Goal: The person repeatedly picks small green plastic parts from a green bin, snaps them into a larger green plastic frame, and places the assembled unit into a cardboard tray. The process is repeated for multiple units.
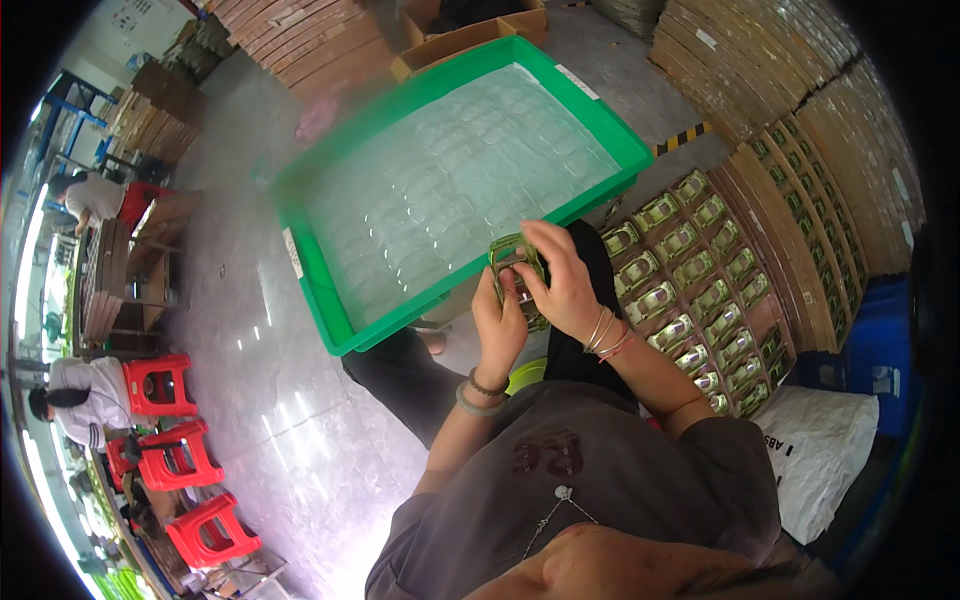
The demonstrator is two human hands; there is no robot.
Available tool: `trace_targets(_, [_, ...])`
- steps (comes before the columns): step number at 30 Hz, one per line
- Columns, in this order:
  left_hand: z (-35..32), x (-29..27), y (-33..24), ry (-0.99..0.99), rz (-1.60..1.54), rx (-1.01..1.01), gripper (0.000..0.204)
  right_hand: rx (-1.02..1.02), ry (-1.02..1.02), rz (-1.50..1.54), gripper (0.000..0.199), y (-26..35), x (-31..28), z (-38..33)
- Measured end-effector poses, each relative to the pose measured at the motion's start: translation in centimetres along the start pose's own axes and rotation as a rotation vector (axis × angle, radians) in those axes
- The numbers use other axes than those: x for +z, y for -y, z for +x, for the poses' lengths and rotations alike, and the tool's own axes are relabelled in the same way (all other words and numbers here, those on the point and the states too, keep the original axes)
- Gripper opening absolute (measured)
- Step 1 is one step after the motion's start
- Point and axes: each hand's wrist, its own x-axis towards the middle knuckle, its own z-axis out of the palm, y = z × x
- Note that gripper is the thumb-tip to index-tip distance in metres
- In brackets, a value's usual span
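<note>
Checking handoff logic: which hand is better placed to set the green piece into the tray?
Right, probably. The right hand grips the green piece from the top, nearest the green tray; the left hand supports below.

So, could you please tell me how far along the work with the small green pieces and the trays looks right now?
Done: the brown tray on the person's right holds rows of small green pieces. In hand: the left hand and right hand together grip one green piece over the lap. Left: the green bin ahead holds clear moulded sheets; whether any pieces remain there, I cannot tell.
</note>
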Motion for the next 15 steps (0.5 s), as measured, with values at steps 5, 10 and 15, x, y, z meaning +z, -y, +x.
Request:
trace_targets(5, [0.1,1.4,1.2,-0.048,-0.024,0.078,0.019,0.29,-0.077,0.082,0.028,-0.6,0.3,-2.2])
trace_targets(10, [-0.1,2.5,2.0,-0.008,0.026,0.107,0.02,0.418,-0.115,0.182,0.015,-0.7,-0.5,-2.9])
trace_targets(15, [-0.2,3.8,1.5,0.051,0.07,0.121,0.019,0.494,-0.132,0.188,0.015,-2.3,-1.4,-4.3])
